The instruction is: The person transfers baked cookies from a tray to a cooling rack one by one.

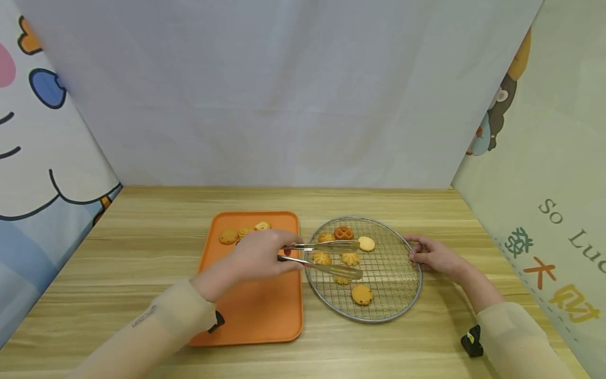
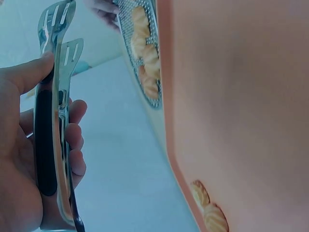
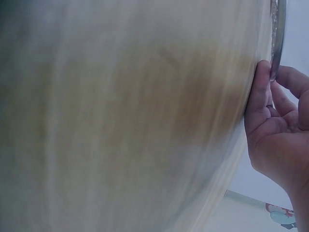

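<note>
My left hand point(image 1: 258, 255) grips metal tongs point(image 1: 341, 246) with dark handle pads, its thumb on one arm and its fingers round the other. The tongs' tips are spread over the round wire rack point(image 1: 393, 287), and the left wrist view shows nothing between them. Several golden cookies lie on the rack, among them a pretzel-shaped cookie point(image 1: 343, 232), a smooth pale cookie point(image 1: 366, 243) and a round cookie point(image 1: 362, 295) nearest me. My right hand point(image 1: 437, 258) pinches the rack's rim at its right side, thumb and fingers on the metal edge point(image 3: 277, 63).
Left of the rack lies an orange tray point(image 1: 255, 316), with a few cookies point(image 1: 229, 236) near its far edge, partly behind my left hand. Both rest on a wood-grain table point(image 1: 156, 226). A pale cloth point(image 1: 284, 105) hangs behind, with printed cloths at the sides.
</note>
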`<state>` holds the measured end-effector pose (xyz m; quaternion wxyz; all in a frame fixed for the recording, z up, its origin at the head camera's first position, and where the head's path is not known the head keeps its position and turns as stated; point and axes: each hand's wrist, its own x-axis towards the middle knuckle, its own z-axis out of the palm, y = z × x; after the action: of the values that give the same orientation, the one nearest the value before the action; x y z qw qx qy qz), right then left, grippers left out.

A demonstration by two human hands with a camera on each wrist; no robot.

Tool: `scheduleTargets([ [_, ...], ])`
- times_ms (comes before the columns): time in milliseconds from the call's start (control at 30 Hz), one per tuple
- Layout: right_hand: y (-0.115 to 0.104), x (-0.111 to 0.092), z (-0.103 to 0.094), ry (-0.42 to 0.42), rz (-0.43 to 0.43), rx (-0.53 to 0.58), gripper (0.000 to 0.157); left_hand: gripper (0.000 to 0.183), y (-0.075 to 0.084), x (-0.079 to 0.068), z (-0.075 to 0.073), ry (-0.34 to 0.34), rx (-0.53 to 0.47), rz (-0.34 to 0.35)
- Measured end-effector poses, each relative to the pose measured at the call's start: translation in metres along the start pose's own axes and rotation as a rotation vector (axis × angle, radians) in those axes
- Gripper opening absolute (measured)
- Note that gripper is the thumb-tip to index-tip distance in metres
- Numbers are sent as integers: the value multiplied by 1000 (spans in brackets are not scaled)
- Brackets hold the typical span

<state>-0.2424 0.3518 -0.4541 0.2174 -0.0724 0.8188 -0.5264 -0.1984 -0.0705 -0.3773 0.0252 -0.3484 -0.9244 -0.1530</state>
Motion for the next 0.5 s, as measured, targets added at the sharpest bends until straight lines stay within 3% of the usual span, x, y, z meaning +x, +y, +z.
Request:
scheduleTargets([
  [233, -2, -3, 0, -5, 3, 1, 60, 44, -15, -12, -12, 70, 1, -51],
  [500, -4, -4, 1, -6, -2, -4, 61, 42, -37, -29, -18, 181, -12, -64],
])
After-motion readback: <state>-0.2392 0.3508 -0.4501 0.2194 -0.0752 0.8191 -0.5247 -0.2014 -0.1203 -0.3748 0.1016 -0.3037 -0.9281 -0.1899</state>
